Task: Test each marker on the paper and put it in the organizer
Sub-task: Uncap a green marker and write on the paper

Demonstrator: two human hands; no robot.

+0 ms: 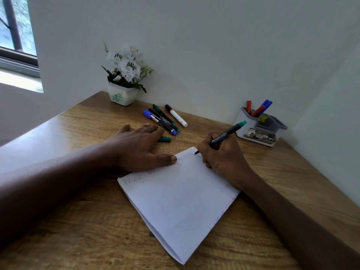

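Right hand: my right hand (224,156) is wrapped tight round the green marker (224,136), tip down on the paper's far corner.
Left hand: my left hand (136,149) lies flat and spread, gripping nothing, thumb pressing the paper's far edge.
Paper: the paper (179,201) sits on the wooden desk (78,221), faint scribbles along its far and right edges.
Loose cap: a green cap (164,139) lies just beyond my left fingers.
Waiting markers: a cluster of markers (163,119) lies near the wall, beside the flower pot (122,94).
Organizer: the organizer (259,127) stands at the right by the wall, red and blue markers upright inside.
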